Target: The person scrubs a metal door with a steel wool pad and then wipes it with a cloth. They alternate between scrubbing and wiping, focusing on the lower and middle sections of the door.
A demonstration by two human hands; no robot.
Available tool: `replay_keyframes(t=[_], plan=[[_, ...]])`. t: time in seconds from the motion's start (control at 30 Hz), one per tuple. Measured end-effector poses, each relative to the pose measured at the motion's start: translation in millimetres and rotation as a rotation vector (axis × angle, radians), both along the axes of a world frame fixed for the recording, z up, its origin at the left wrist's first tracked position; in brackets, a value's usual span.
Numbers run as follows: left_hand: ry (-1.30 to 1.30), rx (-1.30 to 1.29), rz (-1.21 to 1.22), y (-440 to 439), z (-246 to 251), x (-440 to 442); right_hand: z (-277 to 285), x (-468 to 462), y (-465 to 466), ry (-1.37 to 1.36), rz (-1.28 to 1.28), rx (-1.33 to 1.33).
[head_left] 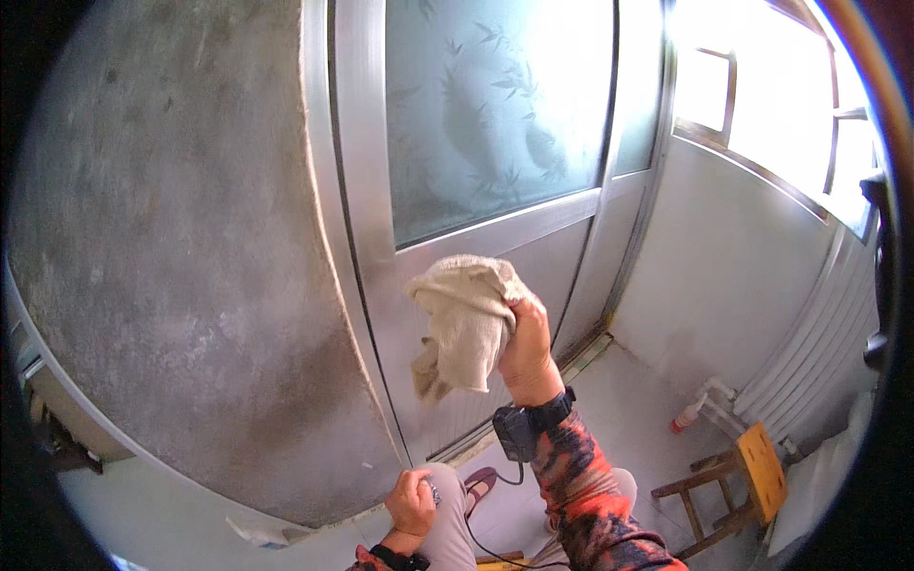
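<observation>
My right hand (pixel 527 350) is raised in front of an aluminium-framed door (pixel 500 232) and grips a bunched beige cloth (pixel 468 321). The cloth hangs in folds over the door's lower panel; whether it touches the panel I cannot tell. My left hand (pixel 413 503) rests curled on my left knee (pixel 444 485). A small grey, mottled object (pixel 433 492) shows at its fingers; its kind is unclear. A black strapped device (pixel 525 428) sits on my right wrist, with a cable running down from it.
Frosted glass (pixel 493 121) with a leaf pattern fills the door's upper part. A stained grey wall (pixel 178 271) stands at left. On the right are a tilted wooden stool (pixel 760 471), a radiator (pixel 792 350), a pipe with a red end (pixel 682 421) and a bright window (pixel 771 86).
</observation>
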State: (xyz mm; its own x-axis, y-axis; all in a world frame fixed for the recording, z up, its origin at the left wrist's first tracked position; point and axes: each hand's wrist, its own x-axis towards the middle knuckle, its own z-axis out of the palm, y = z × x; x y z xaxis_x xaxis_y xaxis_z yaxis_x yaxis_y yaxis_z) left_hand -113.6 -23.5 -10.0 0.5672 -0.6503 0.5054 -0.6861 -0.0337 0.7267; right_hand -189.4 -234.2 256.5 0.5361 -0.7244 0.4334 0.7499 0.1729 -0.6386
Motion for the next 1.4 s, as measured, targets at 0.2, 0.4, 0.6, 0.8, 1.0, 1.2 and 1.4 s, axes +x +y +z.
replay_keyframes(t=[0.2,0.4,0.6,0.8,1.0,1.2,1.4], plan=[[0.021,-0.03,0.016,0,-11,9,-32,-16,-4,0.064,-0.081,-0.069],[0.024,-0.02,-0.003,2,-14,15,-73,-23,-8,0.046,0.029,0.213],[0.081,-0.021,-0.054,-5,15,9,-103,-48,-2,0.051,-0.091,0.326],[0.476,-0.003,-0.306,-22,106,-30,-140,-90,5,-0.067,0.049,0.398],[0.5,-0.071,-0.528,-59,157,-73,-179,-119,11,-0.099,0.034,0.464],[0.364,0.114,-0.424,-106,124,-102,-222,-141,8,-0.054,-0.08,0.515],[0.419,0.342,-0.451,-146,83,-105,-275,-157,0,-0.075,-0.135,0.651]])
